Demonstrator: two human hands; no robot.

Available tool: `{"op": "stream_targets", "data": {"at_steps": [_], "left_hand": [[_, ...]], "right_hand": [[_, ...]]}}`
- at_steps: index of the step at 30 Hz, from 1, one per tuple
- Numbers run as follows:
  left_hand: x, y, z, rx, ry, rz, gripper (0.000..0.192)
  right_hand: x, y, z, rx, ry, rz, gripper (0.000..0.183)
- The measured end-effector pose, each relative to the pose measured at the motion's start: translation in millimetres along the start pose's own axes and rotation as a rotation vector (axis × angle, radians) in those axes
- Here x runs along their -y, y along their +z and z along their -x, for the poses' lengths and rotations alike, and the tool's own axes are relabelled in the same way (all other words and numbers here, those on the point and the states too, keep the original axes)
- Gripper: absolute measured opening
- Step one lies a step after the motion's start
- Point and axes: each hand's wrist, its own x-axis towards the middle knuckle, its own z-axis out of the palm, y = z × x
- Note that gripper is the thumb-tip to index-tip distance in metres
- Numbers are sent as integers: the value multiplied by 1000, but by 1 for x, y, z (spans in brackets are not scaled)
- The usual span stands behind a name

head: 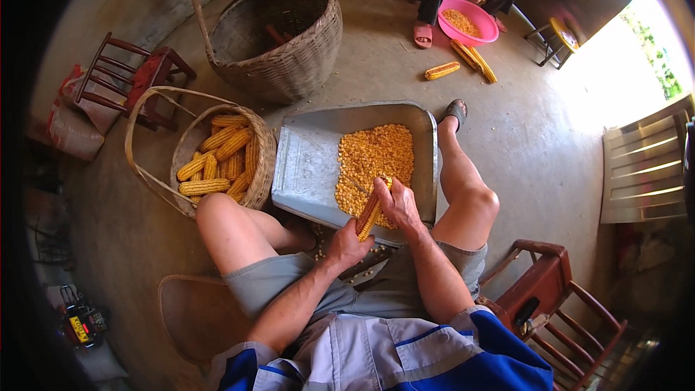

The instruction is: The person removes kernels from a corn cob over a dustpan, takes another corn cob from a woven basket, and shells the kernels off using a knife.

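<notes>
My left hand (349,245) grips the lower end of a corn cob (370,216). One side of the cob shows bare reddish-brown, while yellow kernels remain on the other. My right hand (399,205) closes around its upper end, with the thumb along the top. A thin, dark, pointed tool (358,187) sticks out to the left by the right hand; how it is held is hidden. Below the hands, loose corn kernels (374,155) lie heaped in a grey sheet-metal scoop-shaped pan (307,165) between my knees.
Whole cobs fill a wicker basket (266,146) at left. Behind it stands a larger wicker basket (296,65). Ahead, a seated person holds something over a pink basin (491,32) of kernels; cobs (442,70) lie nearby. Wooden chairs stand left (149,79) and right (535,277).
</notes>
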Motion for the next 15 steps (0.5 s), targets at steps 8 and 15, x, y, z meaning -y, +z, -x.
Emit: {"op": "stream_targets", "data": {"at_steps": [8, 15], "left_hand": [[9, -5, -2, 257, 1, 315, 24], [13, -7, -2, 274, -49, 379, 25]], "right_hand": [[3, -7, 1, 12, -212, 20, 28], [-2, -4, -1, 59, -307, 16, 30]]}}
